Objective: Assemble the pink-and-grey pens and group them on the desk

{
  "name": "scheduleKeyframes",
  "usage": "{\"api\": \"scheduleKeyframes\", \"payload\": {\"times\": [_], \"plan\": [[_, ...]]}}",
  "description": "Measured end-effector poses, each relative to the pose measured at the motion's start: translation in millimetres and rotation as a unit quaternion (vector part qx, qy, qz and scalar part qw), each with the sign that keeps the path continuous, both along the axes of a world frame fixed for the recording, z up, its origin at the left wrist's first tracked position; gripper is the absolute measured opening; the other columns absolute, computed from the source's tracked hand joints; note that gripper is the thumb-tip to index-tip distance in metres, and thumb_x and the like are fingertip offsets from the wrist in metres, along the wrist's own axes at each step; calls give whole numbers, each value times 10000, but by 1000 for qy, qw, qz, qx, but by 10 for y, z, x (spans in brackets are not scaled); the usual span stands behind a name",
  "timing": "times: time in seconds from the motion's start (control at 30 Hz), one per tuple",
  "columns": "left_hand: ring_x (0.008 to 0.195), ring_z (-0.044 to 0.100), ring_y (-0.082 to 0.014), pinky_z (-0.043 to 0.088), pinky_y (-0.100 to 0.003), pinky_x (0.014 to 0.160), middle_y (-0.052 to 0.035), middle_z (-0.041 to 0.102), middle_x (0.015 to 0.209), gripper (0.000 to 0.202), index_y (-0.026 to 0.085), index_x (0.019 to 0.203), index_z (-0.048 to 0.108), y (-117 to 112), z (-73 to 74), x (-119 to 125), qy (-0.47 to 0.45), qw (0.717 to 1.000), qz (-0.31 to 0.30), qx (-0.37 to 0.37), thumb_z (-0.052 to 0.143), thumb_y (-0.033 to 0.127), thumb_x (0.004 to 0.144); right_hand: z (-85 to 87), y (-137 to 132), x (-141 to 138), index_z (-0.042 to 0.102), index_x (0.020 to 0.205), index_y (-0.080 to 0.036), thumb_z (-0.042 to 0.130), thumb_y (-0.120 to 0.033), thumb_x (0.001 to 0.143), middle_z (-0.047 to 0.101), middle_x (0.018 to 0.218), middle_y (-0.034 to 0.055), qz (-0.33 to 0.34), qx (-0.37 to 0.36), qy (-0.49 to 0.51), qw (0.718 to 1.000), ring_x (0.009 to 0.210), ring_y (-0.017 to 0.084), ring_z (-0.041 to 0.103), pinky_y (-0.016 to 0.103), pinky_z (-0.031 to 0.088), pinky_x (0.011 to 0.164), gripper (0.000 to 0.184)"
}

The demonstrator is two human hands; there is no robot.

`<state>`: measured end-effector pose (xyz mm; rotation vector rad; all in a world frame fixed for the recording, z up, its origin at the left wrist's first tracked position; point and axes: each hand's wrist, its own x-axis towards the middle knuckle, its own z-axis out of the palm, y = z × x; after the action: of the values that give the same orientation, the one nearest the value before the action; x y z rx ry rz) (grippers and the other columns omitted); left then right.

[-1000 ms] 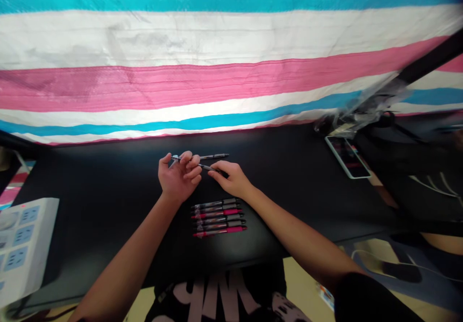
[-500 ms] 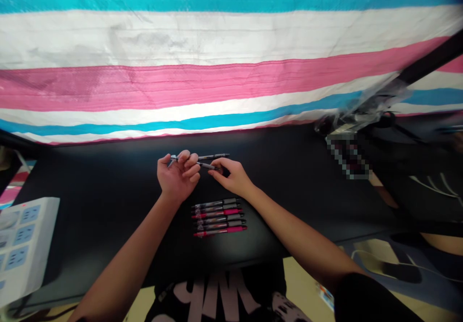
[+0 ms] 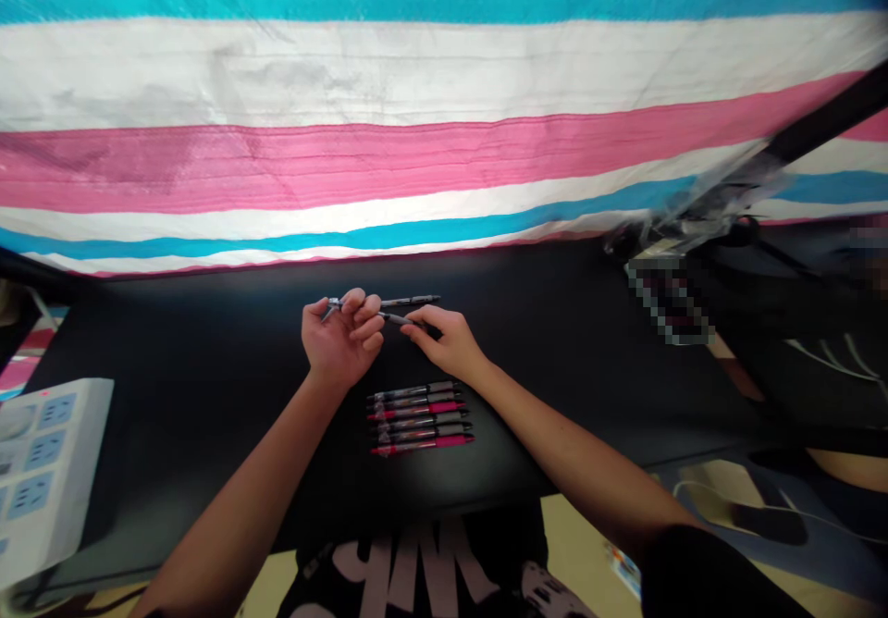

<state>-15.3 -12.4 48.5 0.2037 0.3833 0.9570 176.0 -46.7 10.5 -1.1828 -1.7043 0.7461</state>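
My left hand (image 3: 342, 333) is turned palm up above the black table, its fingers curled around a slim pen (image 3: 395, 319). The clip end of that pen shows between thumb and forefinger. At its grey grip end, my right hand (image 3: 448, 340) pinches it between thumb and fingers. Just behind the hands lies another pen (image 3: 420, 301), partly hidden by my left fingers. Nearer to me, several pens lie side by side in a row, among them a grey-gripped pen (image 3: 416, 391) at the back and a pink pen (image 3: 423, 444) at the front.
A white power strip (image 3: 55, 479) sits at the left edge of the black table (image 3: 208, 433). Behind it hangs a striped sheet (image 3: 416, 165). To the right are a clear plastic-wrapped item (image 3: 694, 216), a pixelated object (image 3: 670, 299) and white cables (image 3: 832, 356).
Hardly anything differs. The fingertips of my right hand have shifted slightly at the pen's grip end, while my left hand and the row of pens stay where they were.
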Motion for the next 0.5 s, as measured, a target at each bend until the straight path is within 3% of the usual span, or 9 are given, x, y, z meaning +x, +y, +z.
{"api": "scheduleKeyframes", "payload": {"times": [0.2, 0.3, 0.5], "plan": [[470, 189, -71, 209, -224, 406, 38, 304, 703, 393, 219, 753, 268, -17, 17, 10, -2, 1000, -3, -9, 367, 554, 933, -27, 3, -16, 670, 886, -204, 698, -302, 894, 622, 751, -4, -6, -1, 17, 1000, 679, 143, 569, 281, 481, 687, 103], [466, 201, -73, 224, -227, 404, 37, 308, 700, 414, 219, 751, 276, -11, 6, 12, -5, 1000, -2, -8, 379, 577, 932, -39, 15, -17, 657, 967, -210, 720, -316, 872, 622, 771, -8, -4, -2, 28, 1000, 695, 149, 570, 287, 495, 706, 155], [468, 188, -73, 240, -228, 407, 38, 300, 700, 427, 219, 742, 271, -8, 2, 4, 7, 1000, -9, 2, 384, 586, 928, 19, 1, -7, 657, 864, -201, 666, -341, 923, 639, 744, 6, -9, -10, 16, 1000, 673, 149, 574, 287, 477, 686, 153]]}}
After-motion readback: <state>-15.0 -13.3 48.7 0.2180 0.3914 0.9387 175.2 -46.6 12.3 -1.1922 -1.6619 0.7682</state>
